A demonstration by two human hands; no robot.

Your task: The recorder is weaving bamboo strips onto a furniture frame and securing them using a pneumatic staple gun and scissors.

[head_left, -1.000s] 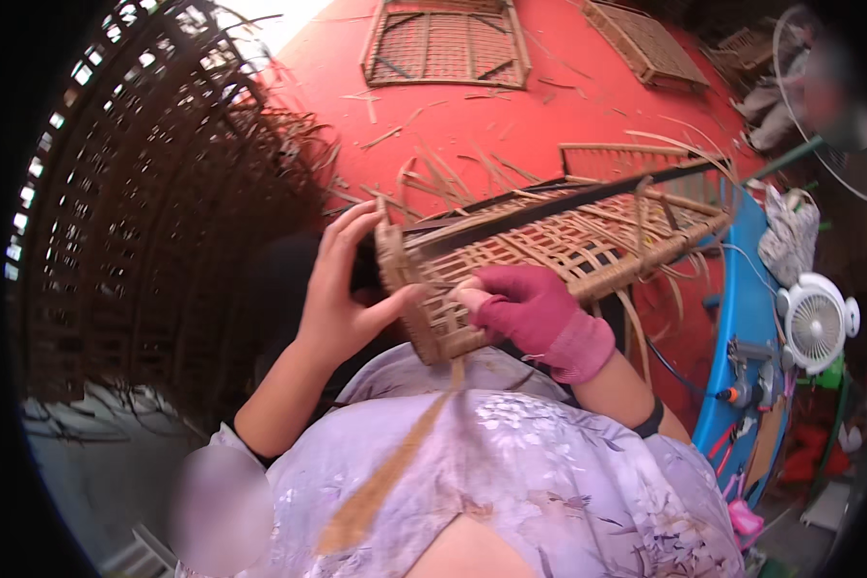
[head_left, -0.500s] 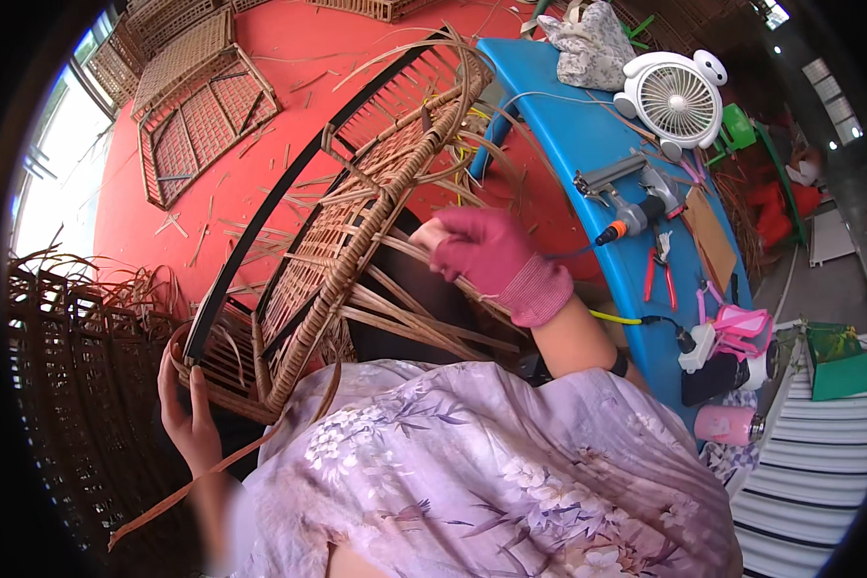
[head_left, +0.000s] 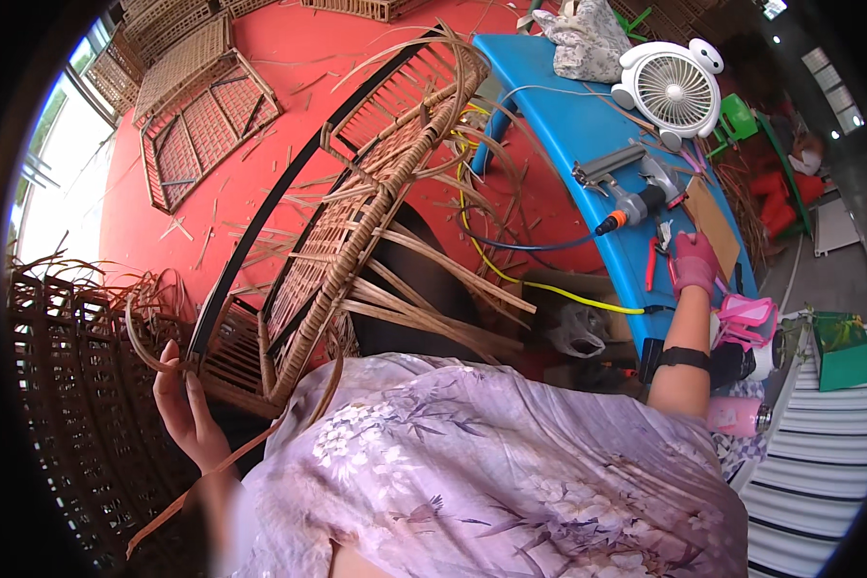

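Note:
A woven rattan basket-like piece point(head_left: 342, 236) with a black strip along one side leans across my lap, loose rattan strips point(head_left: 443, 279) poking out of its right side. At its lower left end is my bare left hand point(head_left: 188, 409), fingers closed about a curled rattan strip point(head_left: 140, 332). My right hand point(head_left: 696, 262), in a pink glove, is on the blue table point(head_left: 597, 217), right beside red-handled pliers point(head_left: 660, 262). Its fingers are bent and mostly hidden, so what they grip, if anything, does not show.
On the blue table stand a white fan point(head_left: 672, 91), an orange-tipped air tool point(head_left: 636, 207), a patterned bag point(head_left: 586, 43) and brown cardboard point(head_left: 708, 226). A yellow hose point(head_left: 559, 289) hangs below. Stacked rattan frames point(head_left: 77, 385) rise at left; another frame point(head_left: 207, 135) lies on the red floor.
My right hand has left the rattan strips and moved right, onto the table by the pliers. My left hand stays at the piece's lower end, where a curled strip now stands up.

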